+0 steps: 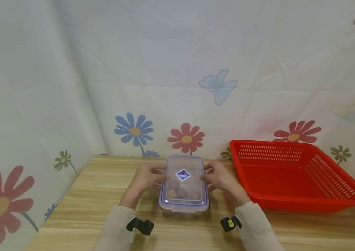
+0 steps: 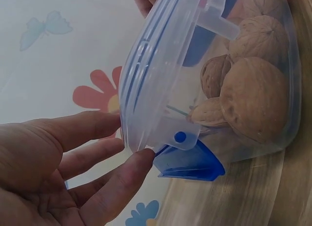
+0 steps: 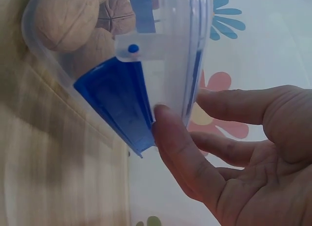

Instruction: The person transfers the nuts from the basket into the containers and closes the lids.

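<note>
A clear plastic food container (image 1: 183,211) sits on the table between both hands, several walnuts (image 2: 258,99) inside it. Its see-through lid (image 1: 184,190) has a blue seal line and a diamond label. My left hand (image 1: 149,178) pinches the lid's left rim, thumb on top and a finger beneath. On the opposite rim, my right hand (image 1: 219,177) pinches in the same way. Blue side latches, the left one (image 2: 190,160) and the right one (image 3: 117,104), hang flared outward beside the fingertips. The far side of the container is hidden in the head view.
A red plastic basket (image 1: 290,202) with slotted walls stands right of the container, near the right forearm. The wood-grain table (image 1: 80,209) meets a flower-printed curtain (image 1: 164,101) at the back and left. Each wrist wears a black strapped camera.
</note>
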Demonstrator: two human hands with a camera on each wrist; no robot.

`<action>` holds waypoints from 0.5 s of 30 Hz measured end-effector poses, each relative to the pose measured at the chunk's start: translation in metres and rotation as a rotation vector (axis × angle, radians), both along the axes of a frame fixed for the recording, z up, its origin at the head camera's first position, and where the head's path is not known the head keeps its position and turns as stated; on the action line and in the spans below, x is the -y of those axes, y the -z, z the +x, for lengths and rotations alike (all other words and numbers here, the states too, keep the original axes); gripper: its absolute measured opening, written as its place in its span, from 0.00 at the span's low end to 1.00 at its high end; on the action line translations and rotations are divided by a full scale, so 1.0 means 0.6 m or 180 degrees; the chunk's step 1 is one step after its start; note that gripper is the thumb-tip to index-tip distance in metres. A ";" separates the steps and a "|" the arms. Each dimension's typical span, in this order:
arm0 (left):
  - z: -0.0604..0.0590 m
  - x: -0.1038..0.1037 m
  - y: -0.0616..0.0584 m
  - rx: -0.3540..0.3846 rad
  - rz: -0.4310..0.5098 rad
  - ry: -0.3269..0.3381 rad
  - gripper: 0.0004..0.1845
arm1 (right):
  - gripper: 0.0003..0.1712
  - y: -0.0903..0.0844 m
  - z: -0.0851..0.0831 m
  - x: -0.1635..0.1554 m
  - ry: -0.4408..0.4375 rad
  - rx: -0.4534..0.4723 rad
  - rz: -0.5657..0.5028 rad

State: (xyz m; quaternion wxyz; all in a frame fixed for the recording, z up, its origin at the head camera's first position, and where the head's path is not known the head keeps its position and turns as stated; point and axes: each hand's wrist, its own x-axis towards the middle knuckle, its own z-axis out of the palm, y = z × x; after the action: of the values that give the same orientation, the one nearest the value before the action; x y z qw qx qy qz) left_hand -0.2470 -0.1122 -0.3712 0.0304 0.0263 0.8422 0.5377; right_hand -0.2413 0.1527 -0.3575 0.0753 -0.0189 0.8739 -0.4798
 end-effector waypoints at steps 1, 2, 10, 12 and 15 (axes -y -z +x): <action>0.000 0.000 0.000 -0.0004 0.0016 -0.0004 0.23 | 0.25 0.001 0.001 0.000 0.0007 -0.0012 -0.0011; 0.000 0.001 0.000 0.0001 0.0039 -0.0007 0.23 | 0.25 0.003 0.001 -0.001 0.0019 -0.0026 -0.0027; -0.005 0.012 0.012 0.0055 0.0264 0.0098 0.24 | 0.27 0.016 0.001 -0.006 0.0123 -0.0020 -0.0138; -0.007 0.016 0.015 0.0081 0.0317 0.0131 0.24 | 0.28 0.020 -0.001 -0.009 0.0116 0.0045 -0.0180; -0.011 0.019 0.019 0.0141 0.0362 0.0141 0.25 | 0.29 0.025 -0.005 -0.012 0.0080 0.0177 -0.0337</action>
State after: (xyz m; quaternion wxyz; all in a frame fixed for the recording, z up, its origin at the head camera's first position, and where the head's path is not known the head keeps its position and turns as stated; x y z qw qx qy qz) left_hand -0.2536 -0.1238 -0.3825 0.0593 0.0347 0.8086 0.5844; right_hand -0.2442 0.1598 -0.3723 0.0923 0.0015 0.8451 -0.5266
